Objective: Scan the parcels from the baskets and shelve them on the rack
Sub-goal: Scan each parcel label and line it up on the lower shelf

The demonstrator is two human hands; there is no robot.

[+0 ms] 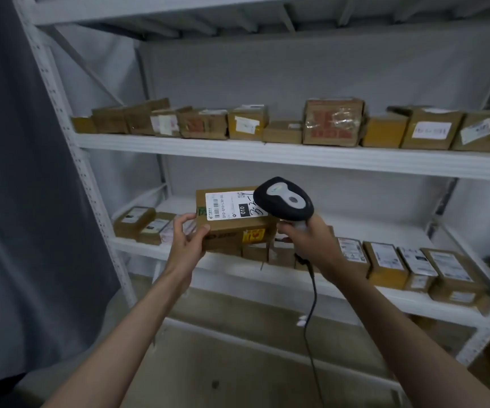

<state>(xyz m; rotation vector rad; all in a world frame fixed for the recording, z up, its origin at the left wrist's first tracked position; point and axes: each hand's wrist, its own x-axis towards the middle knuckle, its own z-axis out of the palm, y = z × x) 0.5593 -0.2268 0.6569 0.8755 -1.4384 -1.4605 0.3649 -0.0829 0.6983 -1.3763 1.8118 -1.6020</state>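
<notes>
My left hand (pixel 185 239) grips the left end of a brown cardboard parcel (pixel 232 228) with a white shipping label and barcode on top, held in front of the lower shelf. My right hand (pixel 307 241) holds the handle of a black and grey barcode scanner (pixel 283 201). The scanner's head sits just over the parcel's right end, covering part of the label. Its black cable (pixel 311 307) hangs down below my right wrist.
The white metal rack (pixel 267 153) stands ahead. A row of several cardboard parcels (pixel 333 122) fills the upper shelf, and more labelled parcels (pixel 414 265) line the lower shelf (pixel 355 293). A grey curtain (pixel 17 172) hangs at the left. Bare floor lies below.
</notes>
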